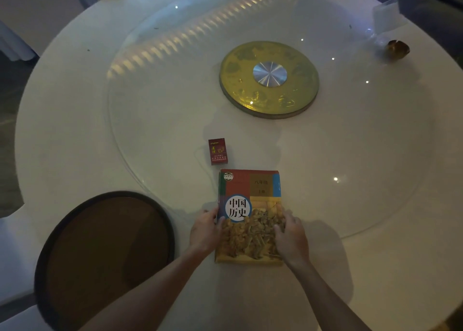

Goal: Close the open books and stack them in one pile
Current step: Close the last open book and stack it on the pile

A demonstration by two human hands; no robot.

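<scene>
Both hands rest on a closed book (pixel 250 213) that lies flat on the round white table (pixel 62 110) near its front edge. The left hand (pixel 206 230) lies loosely open along the book's left edge, thumb on the cover and fingers curled down the side. The right hand (pixel 290 235) is spread on the lower right part of the cover, fingers slightly bent and pressing down; it grips nothing. Neither hand lifts the book. The cover shows a white circle with Chinese characters, a red and blue band at the top, and a yellowish picture below. Edges of at least one other book seem to show under its left side, though how many lie beneath cannot be told.

Just beyond the book's top left corner stands a small red box (pixel 217 151), apart from the book. To the left of the hands a round dark tray (pixel 50 243) sits with nothing in it. A glass turntable (pixel 150 120) covers the table's middle, with a gold disc (pixel 269 80) at its centre. A small brown object (pixel 398 49) sits at the far right.
</scene>
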